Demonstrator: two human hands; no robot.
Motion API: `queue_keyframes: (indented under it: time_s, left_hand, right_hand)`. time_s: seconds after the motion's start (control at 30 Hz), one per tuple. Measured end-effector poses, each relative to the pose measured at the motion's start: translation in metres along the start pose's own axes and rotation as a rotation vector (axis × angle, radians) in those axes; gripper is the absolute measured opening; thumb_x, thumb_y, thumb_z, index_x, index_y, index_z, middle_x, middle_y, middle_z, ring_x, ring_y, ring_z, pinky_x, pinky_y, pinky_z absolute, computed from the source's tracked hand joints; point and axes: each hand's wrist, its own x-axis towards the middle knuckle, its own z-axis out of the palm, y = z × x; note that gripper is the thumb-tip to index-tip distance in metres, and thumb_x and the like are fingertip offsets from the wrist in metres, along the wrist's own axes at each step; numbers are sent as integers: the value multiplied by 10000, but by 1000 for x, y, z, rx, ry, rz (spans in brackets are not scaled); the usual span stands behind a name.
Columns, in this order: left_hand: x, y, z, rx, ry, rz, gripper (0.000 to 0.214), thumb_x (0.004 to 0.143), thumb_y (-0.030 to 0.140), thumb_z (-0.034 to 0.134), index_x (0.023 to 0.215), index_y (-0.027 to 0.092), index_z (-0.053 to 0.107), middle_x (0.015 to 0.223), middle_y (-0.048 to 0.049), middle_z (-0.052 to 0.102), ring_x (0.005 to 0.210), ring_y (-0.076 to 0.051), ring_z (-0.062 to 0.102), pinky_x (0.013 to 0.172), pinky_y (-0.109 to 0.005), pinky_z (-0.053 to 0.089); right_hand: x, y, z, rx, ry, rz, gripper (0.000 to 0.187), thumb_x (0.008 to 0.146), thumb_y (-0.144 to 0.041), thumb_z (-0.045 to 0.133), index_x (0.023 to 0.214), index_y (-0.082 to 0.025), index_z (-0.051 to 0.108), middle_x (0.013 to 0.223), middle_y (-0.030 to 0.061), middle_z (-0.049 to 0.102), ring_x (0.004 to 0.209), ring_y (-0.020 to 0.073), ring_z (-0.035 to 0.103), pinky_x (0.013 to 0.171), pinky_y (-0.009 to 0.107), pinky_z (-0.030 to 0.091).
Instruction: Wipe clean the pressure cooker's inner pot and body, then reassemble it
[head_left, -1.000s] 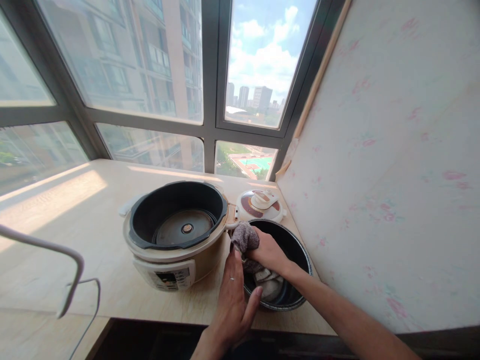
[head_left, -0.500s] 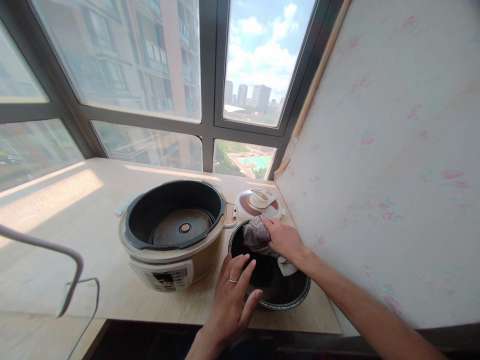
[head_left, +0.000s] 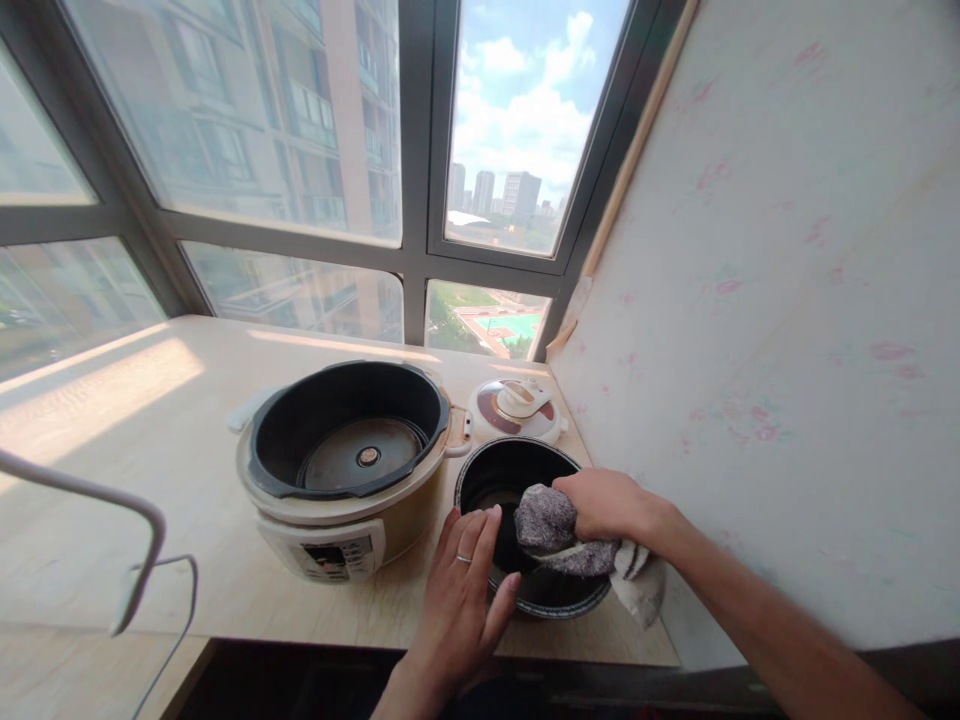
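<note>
A black inner pot (head_left: 501, 468) stands on the wooden counter (head_left: 150, 470) near the right wall. My left hand (head_left: 465, 580) rests on the pot's near-left rim, fingers flat and together, a ring on one finger. My right hand (head_left: 607, 503) is closed on a grey-brown cloth (head_left: 551, 525) held over the pot's right rim; a paler end of the cloth hangs outside the pot. To the left of the pot sits the cream pressure cooker base (head_left: 345, 455), open, with its heating plate showing.
The cooker's white and brown lid (head_left: 517, 408) lies behind the pot by the window. A pale patterned wall (head_left: 750, 330) closes the right side. A white wire frame (head_left: 112, 520) juts in at the lower left. The counter's front edge runs just under my left hand.
My right hand has carried the cloth round the pot, from its left rim to the far rim and now to the right rim. My left hand shifted slightly on the near rim.
</note>
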Motion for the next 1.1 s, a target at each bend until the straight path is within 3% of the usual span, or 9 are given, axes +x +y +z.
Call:
queue_keyframes:
  time_s: [0.2, 0.37, 0.53, 0.63, 0.77, 0.9, 1.1]
  left_hand:
    - [-1, 0, 1, 0, -8, -3, 556, 981, 275, 517, 1507, 164, 375, 1408, -157, 564, 1323, -285, 526, 1171, -573, 373]
    - [-2, -2, -2, -41, -30, -3, 585, 976, 313, 536, 1525, 194, 374, 1450, -145, 541, 1350, -293, 510, 1183, -585, 356]
    - [-5, -3, 2, -36, -45, -6, 692, 994, 339, 517, 1604, 207, 218, 1569, -163, 423, 1465, -308, 386, 1197, -595, 325]
    - [-8, -3, 8, -34, -21, -38, 743, 999, 343, 505, 1628, 218, 129, 1659, -173, 257, 1535, -335, 247, 1183, -596, 340]
    - [-11, -2, 13, -75, 8, -89, 752, 1003, 338, 488, 1636, 246, 92, 1713, -128, 38, 1566, -350, 109, 1180, -584, 343]
    - [-12, -1, 15, -123, 23, -107, 775, 998, 317, 495, 1638, 269, 62, 1716, -88, -47, 1570, -343, 40, 1198, -576, 308]
    - [-16, -3, 21, -151, 24, -113, 821, 988, 284, 501, 1635, 269, -4, 1709, -105, -114, 1572, -327, -10, 1199, -578, 291]
  right_hand:
    - [2, -30, 7, -18, -133, -268, 515, 636, -305, 730, 1143, -215, 720, 1075, 147, 772, 962, 358, 739, 700, 342, 518]
    - [22, -50, 21, 79, -168, -299, 491, 658, -332, 703, 1102, -128, 749, 1029, 198, 771, 863, 344, 746, 593, 311, 482]
    - [38, -57, 33, 347, -86, -308, 404, 698, -266, 669, 1073, -146, 758, 1024, 134, 780, 856, 270, 728, 638, 272, 472]
    - [44, -58, 37, 554, 16, -337, 416, 726, -248, 658, 1131, -190, 730, 1071, 65, 773, 916, 232, 708, 726, 251, 477]
    - [46, -62, 39, 688, 109, -278, 386, 763, -264, 654, 1139, -199, 706, 1102, 49, 760, 955, 226, 691, 789, 255, 471]
    - [39, -68, 39, 617, 168, -233, 355, 829, -268, 603, 1171, -214, 685, 1114, 70, 754, 977, 235, 696, 808, 272, 471]
    - [21, -69, 33, 162, 178, -301, 400, 807, -209, 613, 1204, -194, 650, 1069, 116, 745, 929, 287, 732, 728, 308, 490]
